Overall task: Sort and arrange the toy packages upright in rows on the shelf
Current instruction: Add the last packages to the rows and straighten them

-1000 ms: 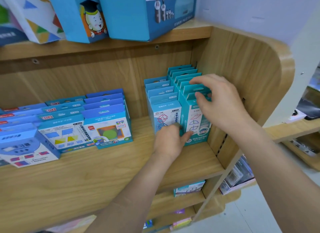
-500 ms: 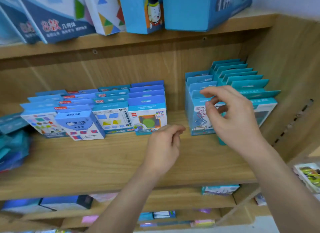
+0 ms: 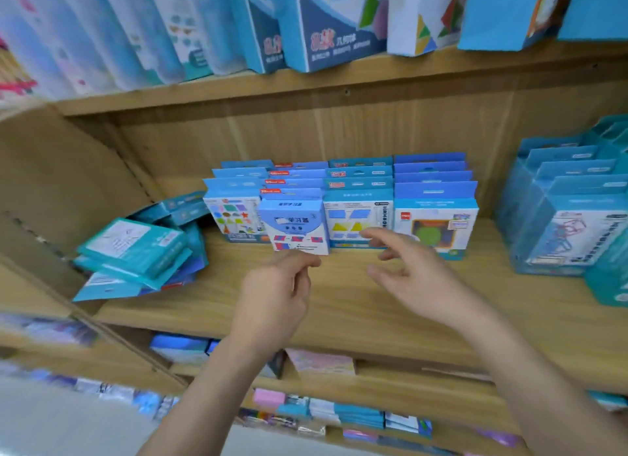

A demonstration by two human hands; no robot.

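swung left off the right-hand teal rows since a second ago, both empty: left hand (image 3: 272,296) loosely curled, right hand (image 3: 413,274) spread, at centre frame before the upright rows (image 3: 343,201); best square the protruding front package (image 3: 294,228), then stand up the toppled teal pile (image 3: 139,252) at left.

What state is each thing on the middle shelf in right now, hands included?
Teal pile: fallen flat, jumbled at the shelf's left end.
Middle rows: upright, four rows front to back.
White front box: upright, standing forward of its row.
Right rows: upright.
Left hand: empty, fingers curled, just below the white front box.
Right hand: empty, open, fingers spread.
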